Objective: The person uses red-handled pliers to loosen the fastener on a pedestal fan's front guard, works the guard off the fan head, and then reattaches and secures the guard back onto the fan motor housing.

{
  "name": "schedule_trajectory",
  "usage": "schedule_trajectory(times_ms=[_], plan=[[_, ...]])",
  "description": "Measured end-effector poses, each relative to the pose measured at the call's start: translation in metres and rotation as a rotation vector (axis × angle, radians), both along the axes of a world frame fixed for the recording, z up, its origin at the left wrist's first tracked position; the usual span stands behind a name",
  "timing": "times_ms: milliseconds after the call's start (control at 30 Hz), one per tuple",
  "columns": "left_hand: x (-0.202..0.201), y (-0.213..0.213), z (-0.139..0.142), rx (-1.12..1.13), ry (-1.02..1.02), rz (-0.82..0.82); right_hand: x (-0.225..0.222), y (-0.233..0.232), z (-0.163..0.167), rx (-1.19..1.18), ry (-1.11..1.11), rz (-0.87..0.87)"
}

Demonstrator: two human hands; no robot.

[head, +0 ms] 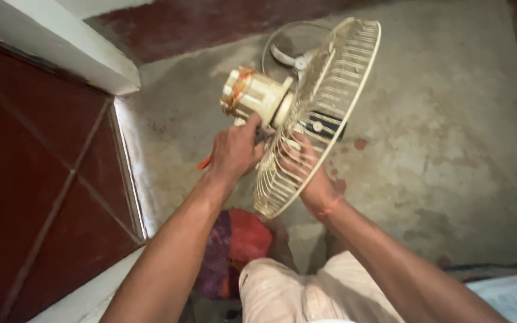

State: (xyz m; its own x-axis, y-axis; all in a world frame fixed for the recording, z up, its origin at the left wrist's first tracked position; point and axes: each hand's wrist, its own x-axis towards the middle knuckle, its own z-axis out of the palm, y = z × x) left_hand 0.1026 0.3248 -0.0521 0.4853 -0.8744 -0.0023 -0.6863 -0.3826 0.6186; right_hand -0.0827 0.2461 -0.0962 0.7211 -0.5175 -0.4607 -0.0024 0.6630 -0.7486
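I hold a cream electric fan up in front of me, above a concrete floor. Its round wire guard (337,90) tilts on edge, and the cream motor housing (254,94) sticks out to the left with orange winding showing at its end. My left hand (234,152) grips just under the motor, with an orange-handled tool (204,162) poking out below it. My right hand (304,169) is closed on the lower part of the wire guard, fingers through the wires. An orange thread circles my right wrist. A white blade hub (300,61) shows behind the guard.
A dark red door (43,179) with a white frame (61,42) stands at the left. Stained grey concrete floor (450,137) lies below. A red and purple cloth (237,245) lies by my legs. A pale sheet (510,296) shows at bottom right.
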Motion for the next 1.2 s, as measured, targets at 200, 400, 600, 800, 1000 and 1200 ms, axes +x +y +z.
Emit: schedule_trajectory(times_ms=[200,400,600,800,1000,1200], plan=[[0.004,-0.004,0.005,0.019,-0.009,-0.07,0.0,-0.022,0.002,-0.26,-0.059,0.141],[0.0,-0.005,0.004,-0.024,-0.008,-0.051,0.002,-0.027,0.017,-0.113,0.14,0.057],[-0.01,-0.003,-0.001,-0.099,-0.009,0.025,0.008,-0.024,0.021,-0.247,0.015,0.045],[-0.011,-0.002,-0.006,-0.099,-0.031,0.033,0.004,-0.021,0.016,-0.175,0.116,0.027],[-0.011,-0.004,-0.004,-0.02,-0.023,0.036,0.001,-0.03,0.011,-0.259,-0.002,0.096],[-0.007,-0.007,0.006,0.064,-0.003,0.118,0.002,-0.007,0.007,0.197,-0.129,0.003]])
